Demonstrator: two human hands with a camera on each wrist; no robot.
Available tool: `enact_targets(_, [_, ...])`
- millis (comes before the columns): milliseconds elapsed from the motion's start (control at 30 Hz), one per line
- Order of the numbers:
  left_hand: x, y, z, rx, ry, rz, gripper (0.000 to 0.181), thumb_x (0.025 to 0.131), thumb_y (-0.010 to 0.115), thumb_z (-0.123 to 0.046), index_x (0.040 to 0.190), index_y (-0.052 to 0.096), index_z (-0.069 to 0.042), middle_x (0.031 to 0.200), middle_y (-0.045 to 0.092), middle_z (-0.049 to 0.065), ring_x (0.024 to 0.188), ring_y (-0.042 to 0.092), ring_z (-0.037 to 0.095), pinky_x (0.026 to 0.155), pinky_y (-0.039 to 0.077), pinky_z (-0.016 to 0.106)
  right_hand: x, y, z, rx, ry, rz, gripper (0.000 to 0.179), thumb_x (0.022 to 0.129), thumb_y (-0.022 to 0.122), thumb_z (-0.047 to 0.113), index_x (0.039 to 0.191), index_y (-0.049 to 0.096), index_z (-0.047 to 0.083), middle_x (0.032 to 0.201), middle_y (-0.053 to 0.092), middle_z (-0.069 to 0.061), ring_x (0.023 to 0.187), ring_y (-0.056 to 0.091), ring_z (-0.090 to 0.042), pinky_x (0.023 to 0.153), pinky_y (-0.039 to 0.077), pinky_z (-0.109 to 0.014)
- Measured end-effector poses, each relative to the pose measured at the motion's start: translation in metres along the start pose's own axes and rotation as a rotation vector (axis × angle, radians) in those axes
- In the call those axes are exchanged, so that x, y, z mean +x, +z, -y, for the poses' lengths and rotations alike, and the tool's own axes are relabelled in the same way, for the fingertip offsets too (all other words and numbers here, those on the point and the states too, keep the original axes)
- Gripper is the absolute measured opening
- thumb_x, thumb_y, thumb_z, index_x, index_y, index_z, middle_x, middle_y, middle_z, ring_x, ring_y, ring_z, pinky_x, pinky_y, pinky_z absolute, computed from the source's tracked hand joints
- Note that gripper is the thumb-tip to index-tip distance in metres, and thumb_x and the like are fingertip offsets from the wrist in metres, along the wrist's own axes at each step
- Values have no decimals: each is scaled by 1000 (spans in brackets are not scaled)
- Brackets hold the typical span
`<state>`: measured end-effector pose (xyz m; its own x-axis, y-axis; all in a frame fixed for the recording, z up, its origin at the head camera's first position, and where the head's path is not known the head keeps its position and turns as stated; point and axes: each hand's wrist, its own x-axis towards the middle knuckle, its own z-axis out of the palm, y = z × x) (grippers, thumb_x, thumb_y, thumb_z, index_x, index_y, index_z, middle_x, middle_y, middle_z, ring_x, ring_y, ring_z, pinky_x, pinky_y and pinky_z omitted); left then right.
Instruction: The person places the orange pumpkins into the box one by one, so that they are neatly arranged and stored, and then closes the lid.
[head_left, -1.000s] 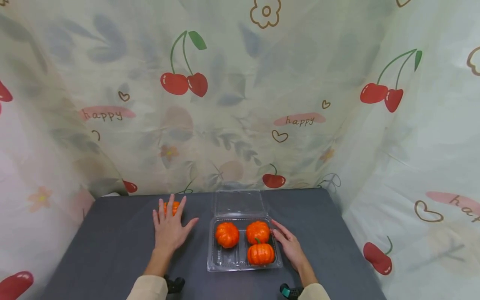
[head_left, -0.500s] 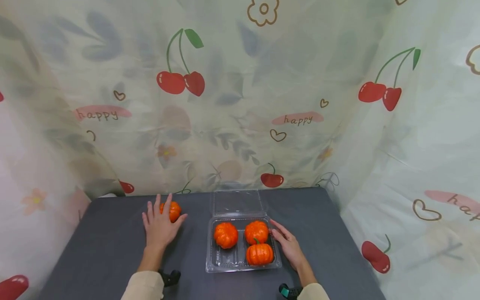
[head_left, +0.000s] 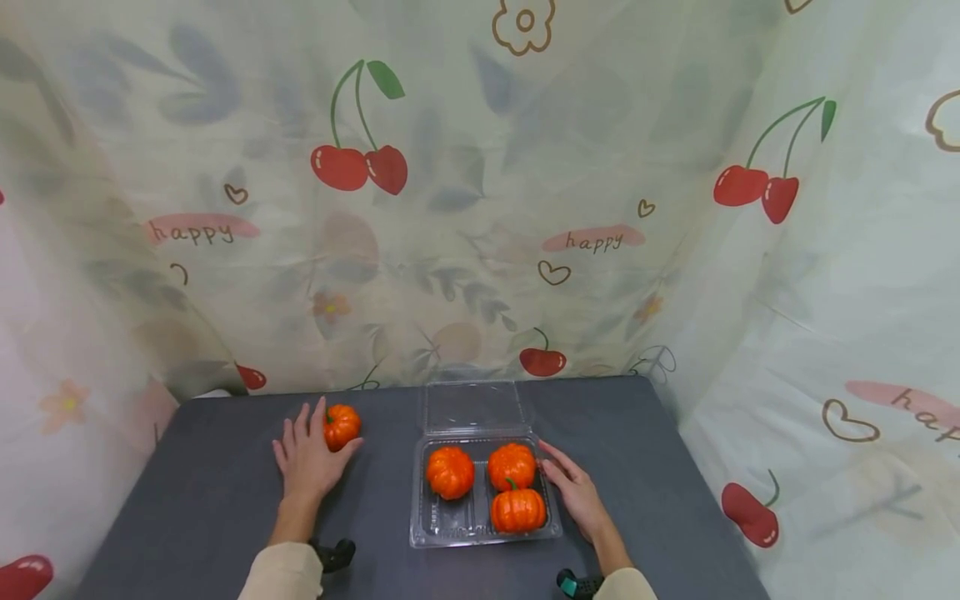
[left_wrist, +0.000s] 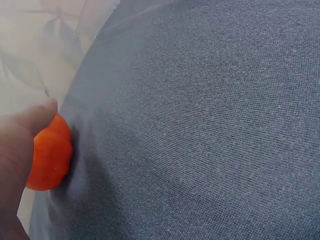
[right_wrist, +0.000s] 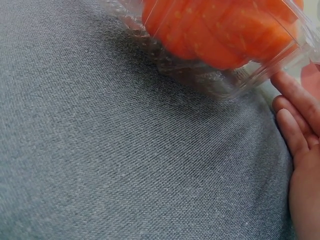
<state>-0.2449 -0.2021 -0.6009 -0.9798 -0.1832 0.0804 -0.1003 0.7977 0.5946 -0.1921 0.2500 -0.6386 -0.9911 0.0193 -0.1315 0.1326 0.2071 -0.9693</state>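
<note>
A small orange pumpkin (head_left: 345, 427) with a green stem sits on the dark cloth at the back left. Beside it is my left hand (head_left: 307, 462), index finger along the pumpkin's left side and thumb at its front. The left wrist view shows the thumb overlapping the pumpkin (left_wrist: 52, 157). My right hand (head_left: 581, 498) has its fingertips at the right edge of a clear plastic clamshell container (head_left: 450, 523). Inside are three more pumpkins, one (head_left: 450, 473) in the left half, two (head_left: 518, 510) in the right. The right wrist view has the fingers (right_wrist: 295, 97) at the container's corner.
The container's clear lid (head_left: 474, 408) stands raised behind it, toward the back edge of the dark cloth-covered table (head_left: 630, 433). Patterned curtains (head_left: 450, 250) with cherries hang behind and on both sides.
My left hand has moved left and back from above the lone pumpkin to its side, uncovering it. The right hand stays at the container's edge. The head view has shifted slightly.
</note>
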Motion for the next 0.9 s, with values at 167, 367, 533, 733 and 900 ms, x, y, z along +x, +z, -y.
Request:
enact_targets(167, [0,1,0,-9,-35,11,104,87,76,-49,165,13,-21,168,13,25,153,1,55,119,-6,75,0,0,0,-5,-2,-2,49,101,59,47,147,56,30,147,61,-3,129,62,-19,111,49,-43])
enact_targets(367, [2,4,1,-23,-52,21,105,87,78,-46,164,12,-18,166,14,27,153,2,56,119,-7,75,-1,-1,1,-2,-7,-1,48,101,59,46,147,55,30,147,61,-4,130,62,-20,111,49,-43])
enact_targets(533, [2,7,3,-36,-63,12,103,88,78,-41,164,15,-15,165,16,27,152,4,56,119,-5,75,-1,0,1,2,-9,0,48,102,58,44,148,54,29,148,59,-5,133,60,-24,112,47,-46])
enact_targets(733, [1,9,3,-54,-84,-11,90,90,76,-33,160,24,-11,161,25,28,151,9,55,119,-2,75,-2,2,2,4,-6,-7,47,102,58,42,148,54,28,146,61,-7,133,60,-25,113,46,-48])
enact_targets(900, [2,9,3,-46,-95,-10,87,91,74,-32,159,25,-11,160,28,29,151,11,53,119,1,74,-2,2,3,2,-3,-8,48,102,58,43,148,54,29,147,61,-7,133,60,-25,113,46,-47])
